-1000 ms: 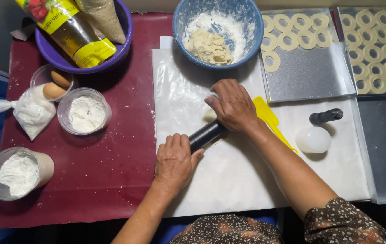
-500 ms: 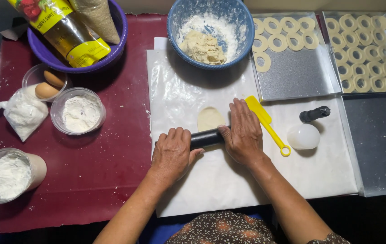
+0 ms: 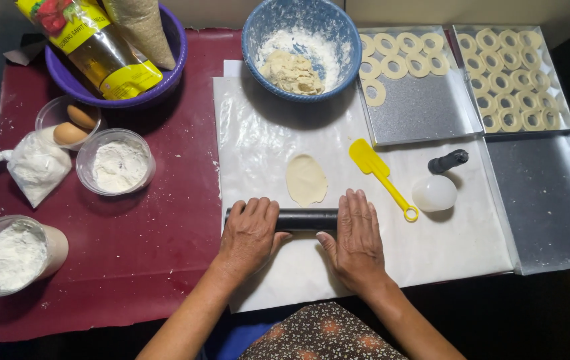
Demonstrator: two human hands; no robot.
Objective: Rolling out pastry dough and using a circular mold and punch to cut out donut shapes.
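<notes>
Here, both palms flat on a black rolling pin (image 3: pixel 306 219), lying crosswise on a white sheet (image 3: pixel 265 140): left hand (image 3: pixel 250 233) draped over its left end, fingers curled forward over the barrel, right hand (image 3: pixel 357 235) pressed on its right end with fingers stretched ahead. Hands apart, a bare stretch of pin between them, neither clenched tight. Just beyond the pin, ahead of the gap between the hands, a thin oval of pale dough (image 3: pixel 306 180), flattened, its near edge close to the pin; touching or not, hard to tell. Ahead and right of the right hand, a yellow spatula (image 3: pixel 379 175) lying slantwise, then a white rounded cutter (image 3: pixel 434 193) and a small black knobbed tool (image 3: pixel 448 161) farther right. Far ahead of both hands, a blue bowl (image 3: pixel 338 27) with flour and a lump of dough inside. Beyond the right hand, two metal trays (image 3: pixel 425 113) carrying rows of pale dough rings. Left of the left hand, on the dark red tablecloth (image 3: pixel 165 240), a clear tub of flour (image 3: pixel 115 162), two eggs (image 3: pixel 75 125) in a small tub, a purple bowl (image 3: pixel 165 80) and a flour-filled cup (image 3: pixel 11 255).
</notes>
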